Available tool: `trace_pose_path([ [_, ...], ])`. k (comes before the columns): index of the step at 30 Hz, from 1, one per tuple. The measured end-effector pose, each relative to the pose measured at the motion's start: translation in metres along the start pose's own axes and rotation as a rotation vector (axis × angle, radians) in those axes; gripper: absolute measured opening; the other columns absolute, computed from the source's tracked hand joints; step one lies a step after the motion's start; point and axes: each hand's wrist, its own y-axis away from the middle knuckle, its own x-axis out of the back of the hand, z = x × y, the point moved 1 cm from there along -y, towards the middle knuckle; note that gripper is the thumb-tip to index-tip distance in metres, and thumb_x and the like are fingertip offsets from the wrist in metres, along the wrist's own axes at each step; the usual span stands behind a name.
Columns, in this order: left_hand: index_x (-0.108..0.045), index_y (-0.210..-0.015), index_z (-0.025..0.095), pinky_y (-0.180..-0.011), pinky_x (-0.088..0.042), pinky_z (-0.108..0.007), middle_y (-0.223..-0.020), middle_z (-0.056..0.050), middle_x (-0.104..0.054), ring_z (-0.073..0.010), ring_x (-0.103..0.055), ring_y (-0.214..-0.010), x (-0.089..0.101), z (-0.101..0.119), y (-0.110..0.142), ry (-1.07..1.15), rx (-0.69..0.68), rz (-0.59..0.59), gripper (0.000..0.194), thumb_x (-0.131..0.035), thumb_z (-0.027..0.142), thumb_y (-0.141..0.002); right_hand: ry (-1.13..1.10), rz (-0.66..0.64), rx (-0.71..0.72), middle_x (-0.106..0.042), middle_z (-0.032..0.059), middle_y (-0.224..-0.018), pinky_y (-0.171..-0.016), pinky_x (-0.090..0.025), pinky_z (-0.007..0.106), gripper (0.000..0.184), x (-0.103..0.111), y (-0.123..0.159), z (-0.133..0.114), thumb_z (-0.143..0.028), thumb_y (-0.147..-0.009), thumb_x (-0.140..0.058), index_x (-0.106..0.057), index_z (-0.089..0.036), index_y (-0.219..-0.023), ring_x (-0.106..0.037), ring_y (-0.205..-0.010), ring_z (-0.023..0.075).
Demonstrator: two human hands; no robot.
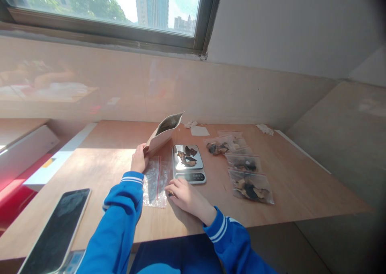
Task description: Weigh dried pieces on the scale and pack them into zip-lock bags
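Observation:
My left hand (139, 159) is closed on the lower left edge of a brown paper pouch (163, 139), tilted with its mouth gaping. Just below it lie clear zip bags (155, 183) with a red seal line. My right hand (188, 196) pinches a small dark dried piece (171, 193) beside the near edge of a digital kitchen scale (188, 178). Several dark brown, curled dried slices (188, 157) rest on the scale's metal plate. The digits on its display are too small to read.
Filled zip bags of dried slices (251, 188) lie to the right of the scale. A white paper (199, 131) and crumpled tissue (265, 129) are near the wall. A large phone or tablet (57, 229) occupies the table's front left, under a window (120, 8).

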Motion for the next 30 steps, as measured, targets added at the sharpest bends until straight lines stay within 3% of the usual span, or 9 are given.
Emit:
trace_pose_path([
  [3, -0.054, -0.118, 0.019, -0.092, -0.049, -0.041, -0.116, -0.012, -0.064, -0.0283, -0.062, -0.104, 0.0, 0.001, 0.0, -0.009, 0.005, -0.004, 0.037, -0.053, 0.024, -0.081, -0.023, -0.023, -0.023, -0.062, 0.0059, -0.104, -0.085, -0.048, 0.034, 0.015, -0.003, 0.0, 0.0, -0.01, -0.088, -0.056, -0.06, -0.02, -0.099, -0.056, -0.094, 0.021],
  [5, -0.054, -0.118, 0.018, -0.092, -0.048, -0.04, -0.116, -0.012, -0.063, -0.028, -0.062, -0.105, 0.0, 0.0, 0.0, -0.014, 0.003, -0.01, 0.038, -0.053, 0.024, -0.081, -0.105, 0.012, -0.029, -0.064, 0.0054, -0.104, -0.086, -0.048, 0.034, 0.016, 0.007, -0.001, 0.002, -0.012, -0.086, -0.059, -0.061, -0.021, -0.1, -0.056, -0.096, 0.0209],
  [8, -0.054, -0.118, 0.018, -0.093, -0.048, -0.04, -0.116, -0.011, -0.063, -0.028, -0.062, -0.107, 0.0, -0.002, -0.001, -0.011, -0.013, -0.012, 0.038, -0.054, 0.023, -0.081, -0.206, 0.21, -0.136, -0.065, 0.0054, -0.107, -0.09, -0.047, 0.035, 0.021, 0.034, -0.001, 0.017, -0.014, -0.084, -0.061, -0.06, -0.022, -0.104, -0.058, -0.101, 0.0215],
  [12, -0.054, -0.119, 0.018, -0.094, -0.048, -0.041, -0.117, -0.012, -0.063, -0.0284, -0.062, -0.108, -0.002, -0.005, -0.001, -0.011, -0.032, -0.001, 0.038, -0.054, 0.022, -0.081, -0.155, 0.459, -0.411, -0.065, 0.0068, -0.105, -0.088, -0.047, 0.038, 0.016, 0.068, 0.005, 0.059, -0.021, -0.084, -0.059, -0.058, -0.021, -0.1, -0.059, -0.098, 0.0232],
  [15, -0.054, -0.119, 0.018, -0.096, -0.048, -0.042, -0.119, -0.012, -0.062, -0.0287, -0.061, -0.109, -0.005, -0.009, -0.002, -0.004, -0.046, 0.015, 0.039, -0.054, 0.021, -0.08, -0.087, 0.447, -0.509, -0.066, 0.0055, -0.097, -0.087, -0.046, 0.04, 0.008, 0.072, 0.01, 0.089, -0.022, -0.082, -0.059, -0.058, -0.021, -0.09, -0.058, -0.094, 0.024],
  [19, -0.054, -0.118, 0.019, -0.104, -0.044, -0.045, -0.129, -0.012, -0.057, -0.029, -0.054, -0.122, -0.01, -0.016, -0.004, 0.019, -0.109, 0.072, 0.04, -0.053, 0.019, -0.079, -0.114, 0.364, -0.488, -0.068, 0.0053, -0.097, -0.087, -0.046, 0.039, 0.008, 0.061, 0.009, 0.11, -0.024, -0.084, -0.056, -0.061, -0.02, -0.09, -0.059, -0.096, 0.0235],
  [22, -0.055, -0.117, 0.016, -0.108, -0.041, -0.046, -0.13, -0.015, -0.055, -0.0296, -0.05, -0.126, -0.015, -0.022, -0.006, 0.033, -0.145, 0.102, 0.04, -0.052, 0.016, -0.077, -0.118, 0.44, -0.425, -0.068, 0.0079, -0.105, -0.092, -0.045, 0.041, 0.014, 0.068, 0.001, 0.105, -0.024, -0.088, -0.051, -0.064, -0.02, -0.093, -0.059, -0.102, 0.0244],
  [26, -0.055, -0.117, 0.016, -0.11, -0.039, -0.046, -0.128, -0.014, -0.057, -0.0278, -0.05, -0.126, -0.015, -0.024, -0.007, 0.051, -0.2, 0.099, 0.044, -0.046, 0.012, -0.074, -0.184, 0.665, -0.275, -0.066, 0.0078, -0.109, -0.093, -0.047, 0.038, 0.02, 0.103, -0.017, 0.066, -0.019, -0.093, -0.045, -0.065, -0.021, -0.097, -0.059, -0.107, 0.022],
  [30, -0.056, -0.115, 0.016, -0.109, -0.04, -0.046, -0.126, -0.013, -0.059, -0.0273, -0.051, -0.125, -0.012, -0.018, -0.005, 0.072, -0.252, 0.106, 0.043, -0.044, 0.01, -0.075, -0.21, 0.556, -0.022, -0.067, 0.005, -0.104, -0.095, -0.048, 0.036, 0.025, 0.13, -0.042, 0.023, -0.014, -0.094, -0.043, -0.066, -0.023, -0.098, -0.061, -0.105, 0.0192],
])
